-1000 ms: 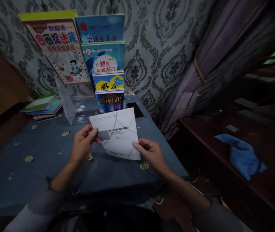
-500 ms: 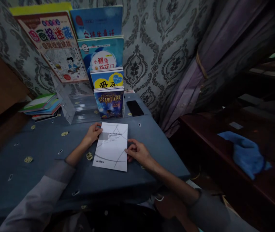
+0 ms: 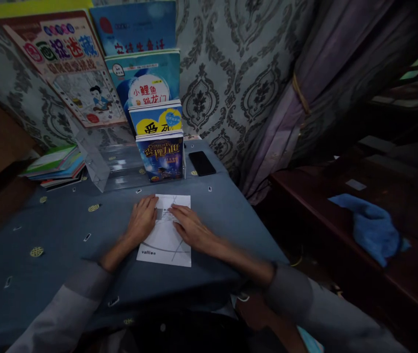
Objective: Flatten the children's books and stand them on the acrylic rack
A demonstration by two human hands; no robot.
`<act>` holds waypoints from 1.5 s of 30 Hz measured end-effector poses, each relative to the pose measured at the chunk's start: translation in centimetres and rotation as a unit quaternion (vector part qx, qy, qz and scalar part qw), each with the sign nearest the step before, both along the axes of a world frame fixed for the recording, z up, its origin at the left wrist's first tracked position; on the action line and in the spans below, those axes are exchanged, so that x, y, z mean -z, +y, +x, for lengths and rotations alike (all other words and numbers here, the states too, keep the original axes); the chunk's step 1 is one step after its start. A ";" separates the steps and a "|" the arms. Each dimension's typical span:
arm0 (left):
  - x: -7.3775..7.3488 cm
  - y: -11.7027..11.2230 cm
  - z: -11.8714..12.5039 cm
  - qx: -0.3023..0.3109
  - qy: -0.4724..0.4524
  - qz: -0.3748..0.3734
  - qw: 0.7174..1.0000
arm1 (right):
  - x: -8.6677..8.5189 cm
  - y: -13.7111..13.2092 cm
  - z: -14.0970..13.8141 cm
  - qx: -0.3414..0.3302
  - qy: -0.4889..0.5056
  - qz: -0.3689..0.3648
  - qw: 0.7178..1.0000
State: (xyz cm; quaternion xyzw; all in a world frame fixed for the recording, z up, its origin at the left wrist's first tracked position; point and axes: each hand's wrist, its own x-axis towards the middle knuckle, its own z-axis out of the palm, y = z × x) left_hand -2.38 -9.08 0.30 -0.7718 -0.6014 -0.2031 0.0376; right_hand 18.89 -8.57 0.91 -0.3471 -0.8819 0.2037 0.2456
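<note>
Booklet [image 3: 164, 247] flat on the counter [image 3: 61, 260], in front of the clear book rack [image 3: 95, 169]; left hand [image 3: 142, 220] across the booklet's upper left edge, right hand [image 3: 194, 230] across its upper right part, each grip unclenched, fingers stretched out. Black phone [image 3: 202, 163] right of the rack, stacked books [image 3: 56, 164] left of it, blue cloth [image 3: 374, 228] well off to its right.

The booklet [image 3: 164, 240] is paper (the rack [image 3: 97, 169], glossy plastic).
</note>
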 end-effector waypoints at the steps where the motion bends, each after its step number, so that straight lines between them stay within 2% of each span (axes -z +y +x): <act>1: 0.3 0.0 0.0 0.003 0.018 0.004 1.000 | 0.0 0.4 -0.8 -0.013 -0.031 0.010 0.999; 5: 1.1 0.2 -0.2 0.009 0.068 0.011 0.998 | 0.4 2.3 -2.4 -0.020 -0.130 0.005 0.991; 10: 0.8 0.1 -0.2 -0.001 0.086 -0.003 0.996 | 0.9 3.3 -0.4 0.048 -0.149 0.008 0.988; 14: 0.7 0.0 0.1 -0.002 0.079 -0.012 0.997 | 0.9 3.2 0.8 0.084 -0.157 0.012 0.984; 18: 1.4 -1.2 0.5 0.013 0.061 -0.012 0.998 | 0.7 1.6 0.7 0.098 -0.178 0.027 0.979; 22: 2.1 -3.6 1.1 0.026 0.009 -0.019 0.999 | 1.0 -1.7 0.4 0.112 -0.167 0.059 0.978; 25: 2.4 -4.7 1.3 0.026 -0.102 -0.025 0.994 | 1.6 -4.3 0.3 0.084 -0.151 0.097 0.980; 27: 2.6 -4.5 1.0 0.018 -0.198 -0.037 0.979 | 2.0 -5.3 0.3 0.064 -0.151 0.115 0.980; 31: 2.3 -2.8 -0.9 -0.026 -0.368 -0.073 0.926 | 2.6 -5.4 0.6 0.043 -0.158 0.132 0.978; 34: 1.5 -2.1 -2.3 -0.068 -0.469 -0.158 0.866 | 3.4 -4.5 0.9 0.018 -0.158 0.143 0.977; 36: 0.9 -2.3 -2.4 -0.078 -0.532 -0.211 0.817 | 4.1 -3.8 1.0 0.005 -0.146 0.149 0.978; 38: 0.3 -3.0 -1.8 -0.071 -0.601 -0.270 0.749 | 5.0 -3.4 1.0 -0.003 -0.127 0.141 0.982; 41: -0.4 -4.0 -0.3 -0.020 -0.683 -0.348 0.642 | 6.3 -3.0 1.1 0.001 -0.088 0.094 0.992; 43: -0.7 -4.6 0.2 0.009 -0.717 -0.360 0.597 | 7.0 -2.7 1.4 0.032 -0.045 0.055 0.997; 45: -1.0 -5.0 0.2 0.023 -0.740 -0.346 0.577 | 7.4 -2.2 1.9 0.071 0.005 0.008 0.997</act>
